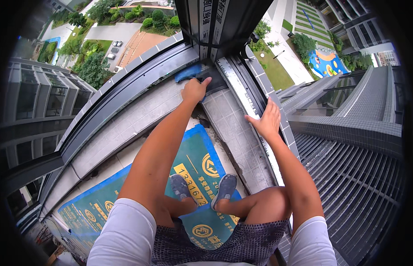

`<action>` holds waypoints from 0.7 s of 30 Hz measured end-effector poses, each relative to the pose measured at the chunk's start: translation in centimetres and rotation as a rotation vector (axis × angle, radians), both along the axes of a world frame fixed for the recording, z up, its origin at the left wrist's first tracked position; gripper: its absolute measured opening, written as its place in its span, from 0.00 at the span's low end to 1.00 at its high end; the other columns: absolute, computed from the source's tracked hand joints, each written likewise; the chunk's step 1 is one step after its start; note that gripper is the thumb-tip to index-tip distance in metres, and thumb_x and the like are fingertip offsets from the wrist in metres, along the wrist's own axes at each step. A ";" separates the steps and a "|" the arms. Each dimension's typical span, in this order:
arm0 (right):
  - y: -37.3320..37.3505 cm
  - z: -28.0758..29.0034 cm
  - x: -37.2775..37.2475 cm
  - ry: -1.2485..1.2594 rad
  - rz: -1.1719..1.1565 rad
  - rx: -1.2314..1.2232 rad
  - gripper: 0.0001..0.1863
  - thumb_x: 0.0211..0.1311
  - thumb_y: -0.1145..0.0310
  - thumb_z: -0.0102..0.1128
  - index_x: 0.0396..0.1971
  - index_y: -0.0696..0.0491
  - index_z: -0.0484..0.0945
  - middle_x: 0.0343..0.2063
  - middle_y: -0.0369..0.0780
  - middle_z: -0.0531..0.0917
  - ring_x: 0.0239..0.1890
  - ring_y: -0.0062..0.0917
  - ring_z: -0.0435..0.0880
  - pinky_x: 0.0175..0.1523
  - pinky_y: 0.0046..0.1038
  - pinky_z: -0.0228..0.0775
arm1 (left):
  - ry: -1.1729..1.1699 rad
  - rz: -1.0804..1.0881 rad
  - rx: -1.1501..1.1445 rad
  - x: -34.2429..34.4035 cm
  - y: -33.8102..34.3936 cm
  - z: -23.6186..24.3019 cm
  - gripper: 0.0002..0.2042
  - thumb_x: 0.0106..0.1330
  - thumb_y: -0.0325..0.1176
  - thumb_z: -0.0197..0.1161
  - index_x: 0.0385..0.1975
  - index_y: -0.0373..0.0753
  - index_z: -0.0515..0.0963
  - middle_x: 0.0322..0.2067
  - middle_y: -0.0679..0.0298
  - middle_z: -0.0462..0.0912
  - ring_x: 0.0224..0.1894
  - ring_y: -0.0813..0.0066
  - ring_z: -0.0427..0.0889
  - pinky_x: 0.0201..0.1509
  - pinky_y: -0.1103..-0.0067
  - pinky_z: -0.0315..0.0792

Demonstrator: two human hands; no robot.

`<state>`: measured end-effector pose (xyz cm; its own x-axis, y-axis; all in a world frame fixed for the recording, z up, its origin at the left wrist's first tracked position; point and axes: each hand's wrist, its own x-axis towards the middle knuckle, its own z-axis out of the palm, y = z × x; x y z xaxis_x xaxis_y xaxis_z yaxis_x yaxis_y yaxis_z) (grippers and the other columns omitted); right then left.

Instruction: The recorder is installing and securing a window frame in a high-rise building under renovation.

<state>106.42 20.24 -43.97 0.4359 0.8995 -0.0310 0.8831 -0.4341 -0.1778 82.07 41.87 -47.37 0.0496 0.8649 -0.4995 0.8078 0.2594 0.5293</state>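
Observation:
My left hand [195, 90] is at the inner corner of the window sill, its fingers curled and its thumb stretched toward the corner. What those fingers hold is hidden under the hand. A blue thing with a dark edge [187, 73] lies just beyond the knuckles; its kind does not show. My right hand [269, 119] rests on the right-hand window frame [248, 104], fingers extended along the outer edge and thumb apart on the white printed strip. Between the two hands, the dark corner post [211, 26] rises where both frames meet.
Past the frames is a long drop to gardens and a blue play area [328, 64]. Grey tiled sills [224, 117] run along both sides. My feet, in grey shoes [224, 188], stand on a green printed protective sheet [193, 146] with blue tape edges. Louvres [348, 186] lie outside right.

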 end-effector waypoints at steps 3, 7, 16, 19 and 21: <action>2.9 0.8 -0.6 0.104 -0.011 -0.148 0.71 0.40 0.38 0.84 0.77 0.63 0.54 0.63 0.52 0.72 0.68 0.47 0.69 0.74 0.48 0.60 | -0.016 0.030 -0.026 -0.4 1.4 -0.4 0.36 0.59 0.67 0.74 0.42 0.30 0.87 0.46 0.43 0.90 0.52 0.45 0.89 0.57 0.59 0.80; 3.3 0.5 0.8 0.015 0.016 -0.207 0.69 0.34 0.39 0.86 0.70 0.69 0.60 0.56 0.53 0.76 0.61 0.46 0.77 0.67 0.42 0.70 | -0.003 0.068 0.081 1.3 -0.7 -0.8 0.37 0.56 0.67 0.75 0.41 0.31 0.87 0.46 0.43 0.90 0.50 0.45 0.90 0.54 0.59 0.82; 6.0 1.0 -0.6 0.032 -0.033 -0.298 0.68 0.33 0.39 0.88 0.67 0.68 0.62 0.61 0.58 0.75 0.65 0.50 0.77 0.68 0.42 0.75 | -0.214 -0.033 0.010 -1.8 -0.8 -2.9 0.31 0.70 0.62 0.65 0.41 0.31 0.85 0.29 0.47 0.90 0.31 0.49 0.91 0.44 0.59 0.84; 5.5 1.5 0.5 0.008 -0.048 -0.333 0.69 0.32 0.39 0.89 0.67 0.69 0.61 0.61 0.58 0.75 0.66 0.51 0.77 0.67 0.41 0.76 | -0.427 -0.005 -0.040 0.3 -3.6 -2.0 0.26 0.82 0.50 0.51 0.35 0.30 0.82 0.21 0.47 0.86 0.17 0.55 0.86 0.32 0.62 0.82; 6.2 1.4 -0.2 0.013 -0.030 -0.357 0.69 0.32 0.38 0.89 0.67 0.69 0.61 0.62 0.58 0.75 0.65 0.50 0.77 0.67 0.41 0.76 | -0.402 0.026 -0.015 1.4 -5.3 -2.4 0.25 0.82 0.49 0.51 0.35 0.29 0.81 0.20 0.46 0.85 0.19 0.54 0.87 0.31 0.62 0.82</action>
